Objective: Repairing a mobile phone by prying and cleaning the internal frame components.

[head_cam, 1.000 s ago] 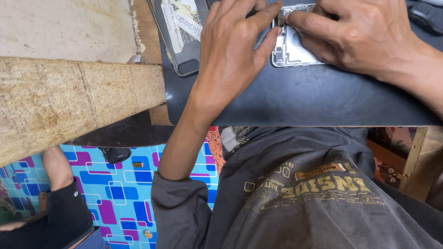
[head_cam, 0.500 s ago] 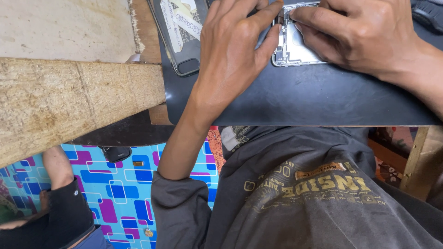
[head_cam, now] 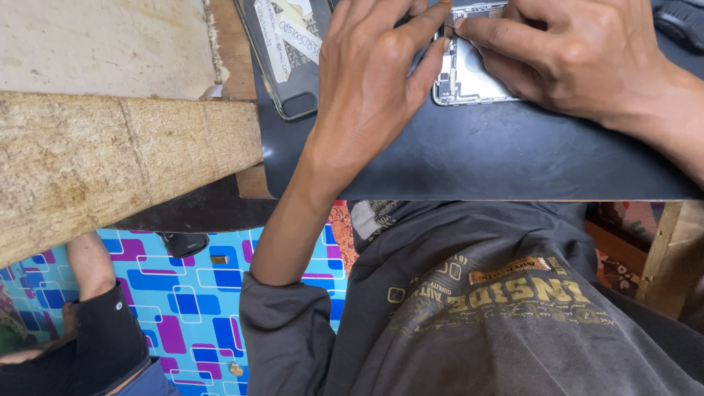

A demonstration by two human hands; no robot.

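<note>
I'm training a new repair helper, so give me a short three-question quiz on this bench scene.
1. True or false: both hands rest on the opened phone.
2. What lies to the left of the left hand on the black mat?
A. a dark phone back with paper labels taped on
B. a soldering iron
C. a coil of wire
3. Fill in: the fingertips of the left hand and the right hand meet near the opened phone's ____ edge.

Key: 1 true; 2 A, the dark phone back; 3 top, where the picture cuts it off.
</note>
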